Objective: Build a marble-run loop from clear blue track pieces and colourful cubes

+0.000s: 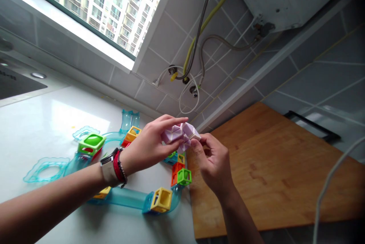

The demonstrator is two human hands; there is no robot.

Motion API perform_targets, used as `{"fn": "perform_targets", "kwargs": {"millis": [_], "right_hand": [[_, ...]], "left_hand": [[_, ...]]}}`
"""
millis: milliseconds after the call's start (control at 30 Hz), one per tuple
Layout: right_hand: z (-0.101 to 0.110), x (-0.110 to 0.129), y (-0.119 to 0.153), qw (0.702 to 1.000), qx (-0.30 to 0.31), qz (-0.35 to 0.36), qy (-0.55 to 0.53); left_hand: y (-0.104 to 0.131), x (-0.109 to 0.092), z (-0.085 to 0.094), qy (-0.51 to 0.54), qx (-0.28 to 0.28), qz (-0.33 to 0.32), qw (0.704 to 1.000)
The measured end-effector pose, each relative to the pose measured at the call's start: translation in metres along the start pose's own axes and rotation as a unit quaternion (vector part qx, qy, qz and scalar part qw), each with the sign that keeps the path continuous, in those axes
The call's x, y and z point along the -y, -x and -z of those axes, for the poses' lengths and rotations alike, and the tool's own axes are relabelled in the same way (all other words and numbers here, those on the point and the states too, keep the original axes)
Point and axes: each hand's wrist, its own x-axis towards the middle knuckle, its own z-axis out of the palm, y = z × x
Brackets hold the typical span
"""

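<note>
A small purple and white faceted puzzle [176,133] is held up between my two hands, above the edge where the white counter meets the wooden board. My left hand [151,141], with a watch and a red bracelet at the wrist, grips its left part between the fingers above and the thumb below. At its right end, my right hand [212,158] pinches a white-edged corner between thumb and index finger, the other fingers curled in. Parts of the puzzle are covered by the fingers.
Below my hands, a translucent blue track [128,197] with green, yellow and orange cube frames lies on the white counter [23,130]. A wooden board [256,175] is at right. Hoses [209,18] hang on the tiled wall; a white cable [327,183] crosses the right side.
</note>
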Motion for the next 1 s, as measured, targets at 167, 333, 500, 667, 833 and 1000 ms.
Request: {"fn": "perform_targets", "kwargs": {"millis": [167,333,500,667,833,1000], "right_hand": [[0.002,0.011,0.004,0.991,0.044,0.064,0.109],[-0.001,0.006,0.008,0.986,0.058,0.103,0.118],[-0.002,-0.004,0.009,0.981,0.076,0.154,0.09],[0.001,-0.009,0.008,0.978,0.121,0.159,0.056],[0.003,-0.011,0.007,0.979,0.148,0.126,0.069],[-0.002,-0.012,0.008,0.978,0.097,0.143,0.118]], "left_hand": [[0.001,-0.005,0.001,-0.007,-0.005,-0.048,0.999],[0.005,-0.006,-0.005,-0.041,-0.045,-0.103,0.993],[0.006,-0.004,-0.005,-0.06,-0.048,-0.182,0.98],[0.005,-0.002,-0.006,-0.07,-0.039,-0.195,0.978],[0.007,-0.004,-0.01,-0.067,-0.042,-0.142,0.987],[0.007,-0.005,-0.01,-0.067,-0.035,-0.114,0.991]]}}
